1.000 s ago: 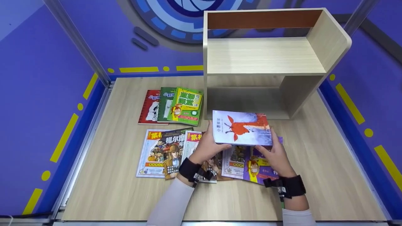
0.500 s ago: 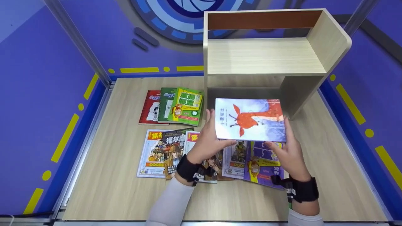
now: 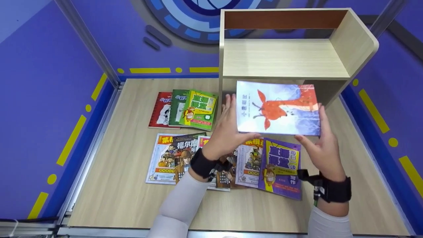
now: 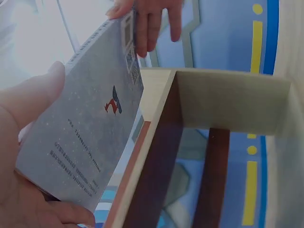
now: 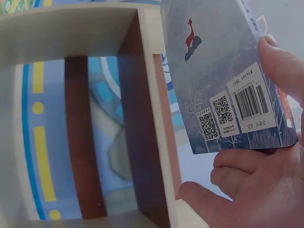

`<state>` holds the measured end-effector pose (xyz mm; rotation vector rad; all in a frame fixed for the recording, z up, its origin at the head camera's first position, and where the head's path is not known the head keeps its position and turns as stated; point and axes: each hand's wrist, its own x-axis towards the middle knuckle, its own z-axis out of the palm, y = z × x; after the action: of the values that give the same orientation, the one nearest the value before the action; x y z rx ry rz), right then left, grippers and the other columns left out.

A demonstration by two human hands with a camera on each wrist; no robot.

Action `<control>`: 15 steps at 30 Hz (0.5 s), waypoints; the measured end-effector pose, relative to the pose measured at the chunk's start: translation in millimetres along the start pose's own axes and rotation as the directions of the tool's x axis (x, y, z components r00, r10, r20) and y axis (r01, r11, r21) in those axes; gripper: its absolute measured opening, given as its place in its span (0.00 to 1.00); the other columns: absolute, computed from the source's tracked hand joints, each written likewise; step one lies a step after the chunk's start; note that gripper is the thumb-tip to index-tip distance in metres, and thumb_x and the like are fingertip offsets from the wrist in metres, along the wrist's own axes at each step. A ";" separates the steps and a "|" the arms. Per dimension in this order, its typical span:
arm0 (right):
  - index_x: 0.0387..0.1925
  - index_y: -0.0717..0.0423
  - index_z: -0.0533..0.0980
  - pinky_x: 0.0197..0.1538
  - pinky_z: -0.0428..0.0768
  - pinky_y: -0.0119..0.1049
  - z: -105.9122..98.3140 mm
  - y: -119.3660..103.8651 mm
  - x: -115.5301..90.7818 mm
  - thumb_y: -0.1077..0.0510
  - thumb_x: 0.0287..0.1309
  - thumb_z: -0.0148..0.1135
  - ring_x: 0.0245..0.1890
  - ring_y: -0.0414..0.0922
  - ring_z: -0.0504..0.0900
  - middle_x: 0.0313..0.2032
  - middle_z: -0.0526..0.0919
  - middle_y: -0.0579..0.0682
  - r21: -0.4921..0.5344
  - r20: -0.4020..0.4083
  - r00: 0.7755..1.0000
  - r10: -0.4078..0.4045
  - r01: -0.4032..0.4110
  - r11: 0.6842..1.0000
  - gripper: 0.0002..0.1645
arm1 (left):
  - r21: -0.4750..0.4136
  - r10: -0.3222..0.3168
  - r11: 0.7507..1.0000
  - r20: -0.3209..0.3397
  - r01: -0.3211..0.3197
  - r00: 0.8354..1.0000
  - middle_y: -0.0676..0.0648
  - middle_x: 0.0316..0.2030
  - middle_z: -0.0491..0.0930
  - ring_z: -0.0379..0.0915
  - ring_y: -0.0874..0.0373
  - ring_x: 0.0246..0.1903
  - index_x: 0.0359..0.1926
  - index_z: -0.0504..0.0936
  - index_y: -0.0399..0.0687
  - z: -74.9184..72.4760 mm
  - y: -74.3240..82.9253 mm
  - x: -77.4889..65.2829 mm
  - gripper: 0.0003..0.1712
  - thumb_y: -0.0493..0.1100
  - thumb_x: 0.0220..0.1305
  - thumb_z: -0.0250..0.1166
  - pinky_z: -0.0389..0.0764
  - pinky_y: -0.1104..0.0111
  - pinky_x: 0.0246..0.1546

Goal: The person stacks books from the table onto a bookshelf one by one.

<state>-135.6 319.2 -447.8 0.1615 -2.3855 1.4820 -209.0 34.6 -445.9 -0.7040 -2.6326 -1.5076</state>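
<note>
A picture book (image 3: 277,109) with a red giraffe on its pale blue cover is held up in front of the bookshelf, its lettering running sideways. My left hand (image 3: 226,129) grips its left end, thumb along the near edge. At the other end my right hand (image 3: 322,145) holds it, thumb on the near edge. In the left wrist view the book's grey-blue back (image 4: 90,118) shows, with left fingers curled at the lower corner. Barcode labels mark the back (image 5: 228,85) in the right wrist view, where the right fingers (image 5: 237,166) extend by the end.
Behind the book stands a two-level wooden bookshelf (image 3: 284,59), its lower level partly hidden. Red, green and yellow-green books (image 3: 200,110) overlap at the table's left. A row of several books, ending in a purple one (image 3: 281,168), lies nearer, partly behind my left arm.
Both hands have lifted the picture book up and forward toward the shelf, and slightly right. More of the purple book now shows below it. The head view has shifted slightly.
</note>
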 end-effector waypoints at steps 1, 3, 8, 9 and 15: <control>0.87 0.51 0.40 0.74 0.63 0.17 -1.6 -0.9 4.3 0.67 0.69 0.68 0.84 0.57 0.53 0.86 0.46 0.54 0.005 -0.018 1.000 -0.012 0.012 1.000 0.60 | 0.017 0.012 1.000 -0.004 -0.012 1.000 0.38 0.85 0.32 0.26 0.48 0.86 0.85 0.35 0.37 -0.6 2.0 5.7 0.81 0.62 0.52 0.82 0.34 0.51 0.85; 0.87 0.53 0.42 0.75 0.63 0.19 -4.1 -1.6 13.1 0.69 0.68 0.68 0.84 0.54 0.55 0.86 0.48 0.55 0.019 -0.050 0.998 -0.028 0.029 0.999 0.59 | 0.041 0.022 0.999 -0.007 -0.022 1.000 0.38 0.85 0.32 0.28 0.49 0.86 0.85 0.35 0.37 -1.1 5.0 16.5 0.81 0.63 0.52 0.82 0.35 0.52 0.85; 0.86 0.56 0.44 0.77 0.61 0.21 -6.9 -0.1 32.3 0.68 0.68 0.68 0.84 0.50 0.54 0.86 0.49 0.56 0.035 -0.094 0.995 -0.034 0.037 0.999 0.58 | 0.079 0.025 0.997 -0.014 -0.024 1.000 0.37 0.85 0.31 0.26 0.50 0.86 0.85 0.34 0.37 -1.3 8.0 39.6 0.80 0.63 0.54 0.81 0.35 0.56 0.85; 0.86 0.56 0.44 0.78 0.61 0.22 -7.2 0.1 36.3 0.68 0.68 0.68 0.84 0.50 0.54 0.86 0.49 0.57 0.042 -0.094 0.995 -0.031 0.035 0.999 0.57 | 0.088 0.024 0.996 -0.018 -0.023 1.000 0.37 0.85 0.31 0.26 0.50 0.86 0.85 0.34 0.37 -1.9 8.9 43.7 0.80 0.63 0.55 0.81 0.36 0.56 0.85; 0.86 0.58 0.44 0.82 0.56 0.27 -12.9 0.2 66.0 0.65 0.70 0.68 0.85 0.50 0.53 0.85 0.51 0.59 0.036 -0.115 0.993 -0.007 0.011 0.999 0.56 | 0.120 0.007 0.993 -0.017 -0.005 1.000 0.38 0.86 0.31 0.23 0.53 0.86 0.85 0.33 0.38 -7.1 20.4 71.7 0.78 0.65 0.58 0.78 0.31 0.64 0.84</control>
<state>-194.9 335.7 -420.8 0.0931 -2.2652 1.4897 -266.7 63.9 -408.2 -0.6854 -2.6775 -1.3344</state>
